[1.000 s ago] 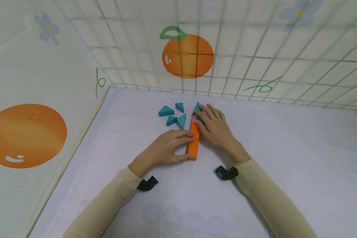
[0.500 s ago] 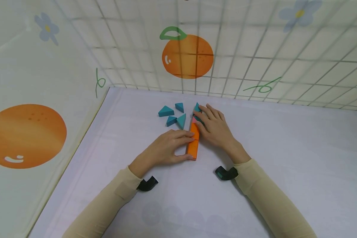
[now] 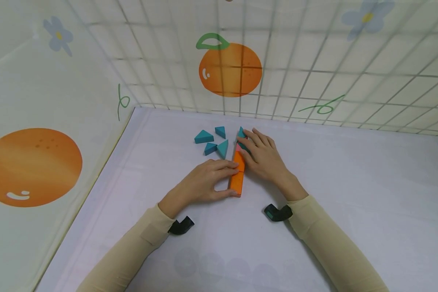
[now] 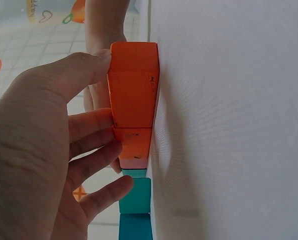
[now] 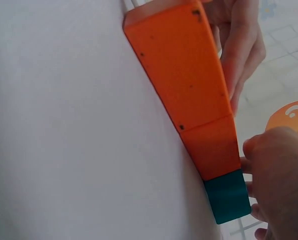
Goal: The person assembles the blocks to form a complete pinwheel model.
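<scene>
A row of blocks runs away from me: two orange blocks (image 3: 236, 182), a small pink piece (image 3: 239, 147) and teal pieces (image 3: 241, 132). My left hand (image 3: 200, 182) rests on the orange part, thumb near its close end and fingers farther up. In the left wrist view that hand (image 4: 44, 125) lies along the orange block (image 4: 134, 95). My right hand (image 3: 266, 160) touches the far part of the row, its fingers lightly bent and partly covering the teal and pink pieces. The right wrist view shows a teal block (image 5: 228, 196) against the orange one (image 5: 179, 70).
Left of the row's far end lie several loose teal triangular blocks, among them a long one (image 3: 204, 137) and an upright-looking one (image 3: 222, 149). Behind stands a white grid wall (image 3: 288, 93) with a printed orange; another printed wall (image 3: 33, 101) is at the left.
The farthest teal piece has shifted slightly toward me, with the right fingertips beside it. The left hand and the loose teal blocks have stayed in place.
</scene>
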Tool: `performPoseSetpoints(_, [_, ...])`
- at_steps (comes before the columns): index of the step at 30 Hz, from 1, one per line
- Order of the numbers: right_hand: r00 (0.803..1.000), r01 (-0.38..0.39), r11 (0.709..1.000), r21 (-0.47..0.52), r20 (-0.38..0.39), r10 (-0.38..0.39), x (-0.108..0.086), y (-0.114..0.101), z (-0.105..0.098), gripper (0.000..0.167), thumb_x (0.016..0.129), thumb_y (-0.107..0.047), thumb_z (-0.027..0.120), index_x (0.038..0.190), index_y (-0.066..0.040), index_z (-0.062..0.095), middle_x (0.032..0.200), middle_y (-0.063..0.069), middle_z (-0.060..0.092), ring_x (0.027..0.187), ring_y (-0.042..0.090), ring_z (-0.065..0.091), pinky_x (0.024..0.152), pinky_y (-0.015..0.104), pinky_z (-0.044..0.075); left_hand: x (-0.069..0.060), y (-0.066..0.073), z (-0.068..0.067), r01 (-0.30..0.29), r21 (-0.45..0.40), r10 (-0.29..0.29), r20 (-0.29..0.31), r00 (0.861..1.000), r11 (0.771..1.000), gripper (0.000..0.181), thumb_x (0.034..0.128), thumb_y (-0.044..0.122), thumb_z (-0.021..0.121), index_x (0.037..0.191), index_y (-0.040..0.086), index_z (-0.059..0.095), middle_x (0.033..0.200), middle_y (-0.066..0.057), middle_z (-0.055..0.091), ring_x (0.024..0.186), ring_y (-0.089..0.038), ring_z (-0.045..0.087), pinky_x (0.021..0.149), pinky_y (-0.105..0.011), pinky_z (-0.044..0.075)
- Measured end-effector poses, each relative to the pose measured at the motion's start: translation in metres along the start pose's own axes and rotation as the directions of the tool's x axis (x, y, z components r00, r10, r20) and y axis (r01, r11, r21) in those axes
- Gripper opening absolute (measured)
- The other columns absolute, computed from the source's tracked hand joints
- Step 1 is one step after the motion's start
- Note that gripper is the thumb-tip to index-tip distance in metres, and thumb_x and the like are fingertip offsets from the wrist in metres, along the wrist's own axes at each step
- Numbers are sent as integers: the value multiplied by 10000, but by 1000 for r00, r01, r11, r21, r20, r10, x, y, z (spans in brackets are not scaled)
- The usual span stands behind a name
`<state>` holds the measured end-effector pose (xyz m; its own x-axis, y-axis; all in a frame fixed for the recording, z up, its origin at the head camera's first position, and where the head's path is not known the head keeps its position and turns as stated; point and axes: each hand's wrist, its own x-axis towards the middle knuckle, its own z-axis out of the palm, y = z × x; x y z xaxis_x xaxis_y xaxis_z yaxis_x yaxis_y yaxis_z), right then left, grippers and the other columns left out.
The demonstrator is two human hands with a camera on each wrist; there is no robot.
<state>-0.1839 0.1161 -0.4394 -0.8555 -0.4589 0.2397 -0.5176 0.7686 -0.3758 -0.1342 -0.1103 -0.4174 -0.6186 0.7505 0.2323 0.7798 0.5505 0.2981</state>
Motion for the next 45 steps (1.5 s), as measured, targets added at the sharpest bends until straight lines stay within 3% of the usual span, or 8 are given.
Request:
performPoseSetpoints(35, [1000,10,1000,6,-12,-10,0,-1,1,438,1030,-317,479,1425,-130,505,1541,124,380,1472,339,248,1161,546,225,0,0,1,-25,40,25,-6,1000,999,598,841,538,706,1252,105,674,1336,-14,611,1231,-165,563,1049,-330,456])
performPoseSetpoints(40, [1000,9,1000,18,-13,-9,-1,-1,1,442,1029,-323,480,1425,-127,506,1543,128,376,1473,342,247,1164,548,221,0,0,1,-42,52,42,-12,999,998,519,876,458,693,1246,94,676,1326,-16,617,1225,-170,565,1055,-324,452])
performPoseSetpoints(45, [1000,13,1000,26,-12,-13,0,-2,1,447,1032,-321,471,1435,-127,492,1548,122,368,1473,340,246,1164,551,217,1,-2,0,-59,93,67,-83,994,994,427,924,363,654,1241,77,671,1320,-47,621,1222,-195,570,1062,-348,450])
